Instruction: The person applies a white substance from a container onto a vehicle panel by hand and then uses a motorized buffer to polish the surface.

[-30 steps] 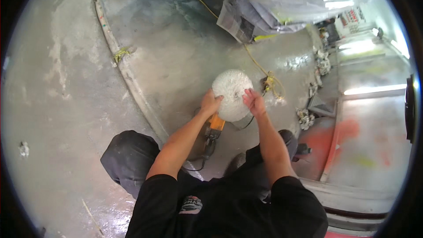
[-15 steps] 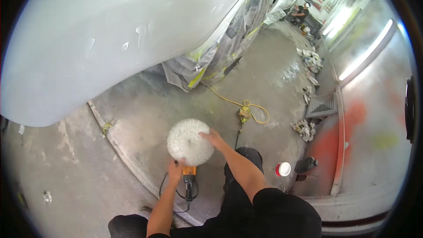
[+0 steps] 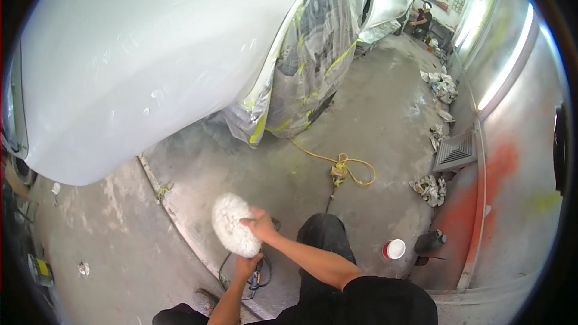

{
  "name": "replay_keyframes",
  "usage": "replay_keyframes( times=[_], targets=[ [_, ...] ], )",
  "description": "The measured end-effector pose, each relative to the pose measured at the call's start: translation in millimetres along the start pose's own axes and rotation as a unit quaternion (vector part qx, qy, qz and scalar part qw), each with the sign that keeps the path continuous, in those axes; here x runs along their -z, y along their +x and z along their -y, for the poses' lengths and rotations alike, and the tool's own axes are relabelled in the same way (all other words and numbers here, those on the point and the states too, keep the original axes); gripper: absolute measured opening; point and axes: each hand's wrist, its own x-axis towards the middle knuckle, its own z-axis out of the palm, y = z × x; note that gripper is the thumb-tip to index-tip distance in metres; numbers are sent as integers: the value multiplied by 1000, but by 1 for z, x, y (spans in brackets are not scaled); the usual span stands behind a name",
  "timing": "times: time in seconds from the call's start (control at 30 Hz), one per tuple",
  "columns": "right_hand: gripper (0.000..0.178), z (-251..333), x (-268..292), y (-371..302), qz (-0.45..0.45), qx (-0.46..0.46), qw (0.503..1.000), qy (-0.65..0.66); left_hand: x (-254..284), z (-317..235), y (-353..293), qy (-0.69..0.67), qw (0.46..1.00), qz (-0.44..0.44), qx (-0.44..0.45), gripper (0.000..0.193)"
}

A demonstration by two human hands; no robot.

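Pinched the white wool pad (image 3: pixel 235 224) at its right rim with the right hand (image 3: pixel 260 225), laying the thumb over the fluffy face and hiding some of the fingers behind. Curled the left hand (image 3: pixel 248 265) just under the pad's lower edge, beside the power tool (image 3: pixel 256 279); could not tell the exact hold of its fingers. Held the pad in the air over the floor (image 3: pixel 373 120), tilted, to the left of the right knee (image 3: pixel 325 241).

Had shown the pad's full round face half a second before; now turned it to a narrower oval and brought it farther left. Moved the right hand from the upper part of the face to the right rim. Shifted the left hand from the lower-left rim to the lower-right side, leaving hardly any of the tool's orange housing in sight. Had a black cord (image 3: pixel 271 272) looped beside the tool.

Saw, farther out, a yellow cord (image 3: pixel 339 173) looped mid-floor, then a red-and-white cup (image 3: pixel 394 249) just beside a dark bottle (image 3: pixel 430 242) near the floor's right edge. Noted a crumpled wad (image 3: pixel 429 190) and a louvred grille (image 3: pixel 456 151) along that edge.

Faced the white car (image 3: pixel 150 66) at upper left, with plastic sheeting (image 3: pixel 313 60) over its wheel; saw far more of both than a second before. Glimpsed a co-worker (image 3: pixel 422 19) at the floor's far end, come into view since then.
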Motion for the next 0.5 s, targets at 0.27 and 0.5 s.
replay_keyframes(
  times=[0.27, 0.5],
  targets=[
    [42, 126, 6, -88, 206, 144, 966, 54, 5, -64, -16, -57, 971, -231, 18, 43],
    [28, 227, 88, -85, 103, 510, 849, 91, 95, -232, -12, -132, 941, -279, 143, 52]
  ],
)
